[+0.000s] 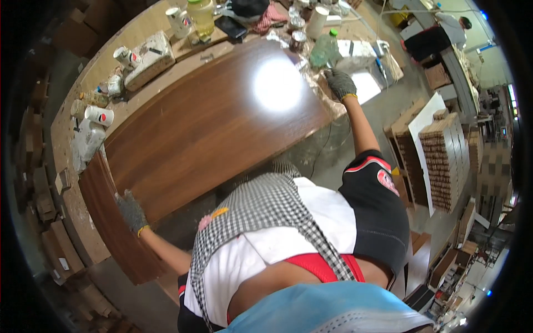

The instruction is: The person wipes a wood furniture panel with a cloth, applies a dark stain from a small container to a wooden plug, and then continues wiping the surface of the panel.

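A large brown wood-grain panel point(216, 127) lies across the worktable, with a bright glare on its far right part. My left hand point(131, 212), in a grey glove with a yellow cuff, rests at the panel's near left corner, its fingers stretched out and somewhat apart. Beside it a narrower brown panel point(119, 233) slants down past the table's side. My right hand point(341, 84), gloved alike, is beyond the panel's right end, just below a green plastic bottle point(325, 51). Its fingers are bunched together; whatever they hold is hidden.
On the far side of the table point(91, 233) stand white paper cups point(100, 115), a jar of yellowish liquid point(201, 19), a phone point(231, 26) and a stained white block point(150, 58). Stacked boards point(444, 161) stand on the right. Another person point(438, 39) is at the far right.
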`<action>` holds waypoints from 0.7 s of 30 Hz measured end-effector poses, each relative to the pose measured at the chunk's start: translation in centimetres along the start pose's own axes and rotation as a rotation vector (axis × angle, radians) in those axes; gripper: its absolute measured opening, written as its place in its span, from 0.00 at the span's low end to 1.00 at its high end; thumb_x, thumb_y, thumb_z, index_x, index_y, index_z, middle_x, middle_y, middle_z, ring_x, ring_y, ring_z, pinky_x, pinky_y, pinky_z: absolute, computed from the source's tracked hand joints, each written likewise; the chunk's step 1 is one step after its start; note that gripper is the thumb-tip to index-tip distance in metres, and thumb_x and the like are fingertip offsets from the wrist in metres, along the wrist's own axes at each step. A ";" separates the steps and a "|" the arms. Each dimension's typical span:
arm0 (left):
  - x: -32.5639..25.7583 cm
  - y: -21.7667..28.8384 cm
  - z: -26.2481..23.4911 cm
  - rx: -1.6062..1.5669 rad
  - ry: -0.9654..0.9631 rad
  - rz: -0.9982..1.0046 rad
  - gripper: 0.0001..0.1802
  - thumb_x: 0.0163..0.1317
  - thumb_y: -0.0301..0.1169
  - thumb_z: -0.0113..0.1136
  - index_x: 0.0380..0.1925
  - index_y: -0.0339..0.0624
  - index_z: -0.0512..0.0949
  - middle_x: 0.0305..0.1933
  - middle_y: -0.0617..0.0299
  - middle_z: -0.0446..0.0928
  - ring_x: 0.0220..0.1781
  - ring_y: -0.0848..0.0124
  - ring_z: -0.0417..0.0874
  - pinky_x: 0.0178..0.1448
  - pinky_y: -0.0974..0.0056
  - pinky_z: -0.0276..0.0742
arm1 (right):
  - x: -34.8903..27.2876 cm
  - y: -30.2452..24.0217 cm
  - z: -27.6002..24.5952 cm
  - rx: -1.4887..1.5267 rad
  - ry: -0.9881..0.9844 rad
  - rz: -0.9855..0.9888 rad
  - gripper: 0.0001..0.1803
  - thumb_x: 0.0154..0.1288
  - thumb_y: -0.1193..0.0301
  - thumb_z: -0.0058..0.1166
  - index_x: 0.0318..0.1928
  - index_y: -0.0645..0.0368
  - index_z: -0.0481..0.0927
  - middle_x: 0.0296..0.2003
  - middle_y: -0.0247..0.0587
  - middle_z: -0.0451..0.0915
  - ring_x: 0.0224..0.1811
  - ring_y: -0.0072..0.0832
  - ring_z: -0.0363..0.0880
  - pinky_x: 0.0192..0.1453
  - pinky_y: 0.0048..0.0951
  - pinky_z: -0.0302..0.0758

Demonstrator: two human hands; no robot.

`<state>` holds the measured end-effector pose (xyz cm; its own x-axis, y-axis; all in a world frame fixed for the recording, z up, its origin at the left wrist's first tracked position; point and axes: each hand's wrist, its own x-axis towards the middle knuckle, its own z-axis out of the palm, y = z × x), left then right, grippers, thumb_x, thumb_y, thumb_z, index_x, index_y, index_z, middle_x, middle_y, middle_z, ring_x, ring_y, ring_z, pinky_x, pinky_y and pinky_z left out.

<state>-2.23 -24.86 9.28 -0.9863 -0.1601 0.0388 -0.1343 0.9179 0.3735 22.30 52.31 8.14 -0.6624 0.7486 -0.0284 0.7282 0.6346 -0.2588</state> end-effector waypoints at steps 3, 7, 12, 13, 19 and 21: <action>-1.0 -2.1 -0.4 0.017 -0.011 0.045 0.41 0.77 0.57 0.44 0.75 0.32 0.60 0.80 0.42 0.57 0.82 0.51 0.57 0.83 0.55 0.51 | 3.2 -1.7 -4.9 0.010 0.360 0.019 0.29 0.75 0.44 0.42 0.58 0.52 0.81 0.56 0.56 0.82 0.56 0.57 0.80 0.60 0.51 0.76; -1.0 0.8 -1.3 0.018 -0.016 0.060 0.42 0.77 0.57 0.43 0.75 0.33 0.60 0.80 0.44 0.58 0.82 0.52 0.58 0.83 0.56 0.51 | 10.2 -1.8 -6.7 -0.042 0.559 -0.233 0.27 0.75 0.45 0.45 0.64 0.43 0.79 0.63 0.50 0.78 0.60 0.54 0.79 0.63 0.49 0.76; -1.0 1.0 -1.3 0.005 -0.003 0.035 0.42 0.77 0.58 0.43 0.75 0.33 0.61 0.80 0.43 0.59 0.81 0.51 0.59 0.83 0.56 0.51 | 16.2 0.6 -1.6 -0.217 0.315 -0.210 0.24 0.68 0.49 0.57 0.60 0.42 0.79 0.61 0.50 0.78 0.60 0.53 0.78 0.60 0.52 0.76; -0.9 0.6 -1.2 0.001 0.002 0.027 0.41 0.77 0.58 0.43 0.75 0.33 0.61 0.80 0.43 0.59 0.81 0.51 0.59 0.83 0.56 0.51 | 16.0 0.2 -2.0 -0.151 0.237 -0.159 0.21 0.68 0.51 0.58 0.56 0.45 0.80 0.56 0.54 0.80 0.56 0.55 0.79 0.58 0.53 0.77; -0.6 0.5 -0.8 0.032 -0.002 0.015 0.41 0.77 0.58 0.43 0.75 0.34 0.62 0.80 0.43 0.60 0.81 0.50 0.60 0.83 0.56 0.52 | 14.5 7.9 -2.3 0.389 0.584 -0.075 0.20 0.67 0.57 0.57 0.52 0.56 0.82 0.50 0.54 0.83 0.53 0.48 0.82 0.57 0.48 0.77; -0.9 0.4 -0.9 0.017 0.007 -0.003 0.41 0.77 0.58 0.42 0.75 0.35 0.61 0.79 0.43 0.60 0.81 0.50 0.59 0.83 0.56 0.52 | 12.8 11.3 -3.5 0.792 0.435 0.191 0.21 0.68 0.58 0.58 0.52 0.61 0.81 0.48 0.55 0.85 0.52 0.44 0.84 0.58 0.42 0.78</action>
<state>-1.35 -24.67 10.22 -0.9852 -0.1657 0.0443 -0.1392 0.9235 0.3575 22.71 69.74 8.25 -0.3027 0.9349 0.1853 0.3796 0.2966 -0.8763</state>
